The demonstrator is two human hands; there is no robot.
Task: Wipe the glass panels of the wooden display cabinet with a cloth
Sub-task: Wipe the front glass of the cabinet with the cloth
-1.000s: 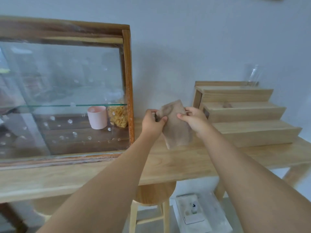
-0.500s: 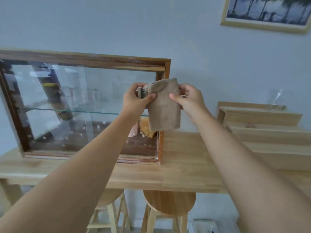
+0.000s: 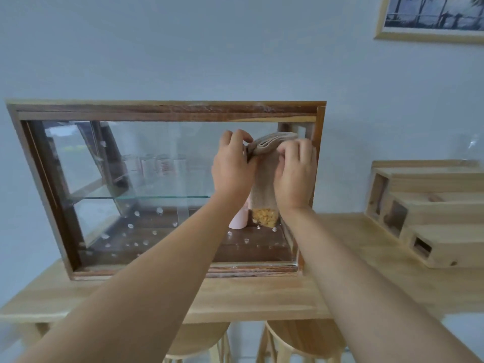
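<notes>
The wooden display cabinet (image 3: 167,111) stands on a light wooden table, its front glass panel (image 3: 162,158) speckled with pale spots low down. A beige folded cloth (image 3: 264,179) hangs in front of the panel's upper right part. My left hand (image 3: 231,169) pinches the cloth's left top edge. My right hand (image 3: 294,174) grips its right side, close to the cabinet's right post. Whether the cloth touches the glass is unclear. Inside are a glass shelf, a pink cup (image 3: 238,220) and a bag of yellow snacks (image 3: 265,218).
A stepped wooden riser (image 3: 429,205) sits on the table (image 3: 262,297) to the right. Two wooden stools (image 3: 301,336) stand under the table. A framed picture (image 3: 429,19) hangs on the wall at upper right.
Both hands have carried the cloth up and left from the table's middle to in front of the cabinet's upper right glass. The top of the cloth is now folded over.
</notes>
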